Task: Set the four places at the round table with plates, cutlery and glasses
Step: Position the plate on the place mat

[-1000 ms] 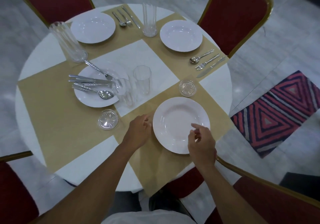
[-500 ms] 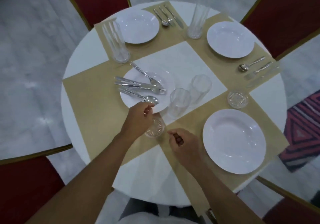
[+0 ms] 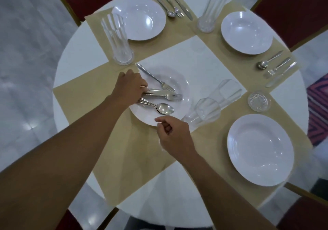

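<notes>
Cutlery (image 3: 159,96) of polished steel lies bunched on a shallow white plate (image 3: 184,89) near the middle of the round white table (image 3: 79,52). The handles sit under the curled fingers (image 3: 141,87) of the person's left hand (image 3: 130,89), which grips them at the plate's left rim. An oval-bowled spoon (image 3: 166,108) lies on the near side of the bunch, and a lone fork (image 3: 154,78) lies slantwise on the far side. The right hand (image 3: 174,135) hovers at the plate's near rim with fingers loosely curled and thumb close to forefinger; whether it pinches anything cannot be told. Two short faceted tumblers (image 3: 206,109) stand just beside the plate, with a small cut-glass dish (image 3: 259,101) farther right. Three more glossy round plates (image 3: 260,149), tall ribbed glasses (image 3: 118,39) and tan mats (image 3: 85,102) ring the table.
</notes>
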### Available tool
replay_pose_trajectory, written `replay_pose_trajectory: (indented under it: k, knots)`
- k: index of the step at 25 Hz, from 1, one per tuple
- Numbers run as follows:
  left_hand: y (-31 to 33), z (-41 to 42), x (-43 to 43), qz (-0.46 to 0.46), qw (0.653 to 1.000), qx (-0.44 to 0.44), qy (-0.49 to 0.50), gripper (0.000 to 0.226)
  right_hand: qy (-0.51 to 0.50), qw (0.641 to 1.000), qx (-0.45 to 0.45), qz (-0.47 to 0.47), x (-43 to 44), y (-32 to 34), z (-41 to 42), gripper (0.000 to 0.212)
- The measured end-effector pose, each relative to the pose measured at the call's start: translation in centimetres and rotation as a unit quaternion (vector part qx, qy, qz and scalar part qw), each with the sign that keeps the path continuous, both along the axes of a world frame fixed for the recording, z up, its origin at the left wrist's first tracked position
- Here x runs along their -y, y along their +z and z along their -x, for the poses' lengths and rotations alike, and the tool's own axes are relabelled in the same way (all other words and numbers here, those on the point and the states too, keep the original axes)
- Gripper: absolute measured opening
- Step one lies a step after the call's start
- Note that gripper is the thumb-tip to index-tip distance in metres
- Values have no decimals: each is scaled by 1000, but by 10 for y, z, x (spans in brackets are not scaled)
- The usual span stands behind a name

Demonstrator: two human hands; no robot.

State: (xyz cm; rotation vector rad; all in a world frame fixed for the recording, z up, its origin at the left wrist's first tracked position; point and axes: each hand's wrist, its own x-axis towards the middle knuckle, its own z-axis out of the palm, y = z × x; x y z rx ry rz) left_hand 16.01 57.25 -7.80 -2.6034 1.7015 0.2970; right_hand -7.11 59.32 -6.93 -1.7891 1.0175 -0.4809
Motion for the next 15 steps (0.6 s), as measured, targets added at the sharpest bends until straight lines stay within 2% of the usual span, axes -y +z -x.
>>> replay_pose_trajectory:
  k: [5, 10, 12, 15]
  knots:
    - [-2, -6, 8, -19, 998, -59, 24, 19, -13, 999, -29, -31, 6, -2, -15, 20]
    - [4, -14, 6, 3, 995, -98, 34, 18, -71, 990, -81, -92, 16, 0, -43, 22]
    - [11, -17, 1, 36, 993, -99, 54, 18, -111, 976, -70, -174, 22, 3, -58, 19]
    - [20, -18, -13, 98, 980, -130, 112, 17, -187, 930, -69, -309, 32, 2, -79, 20]
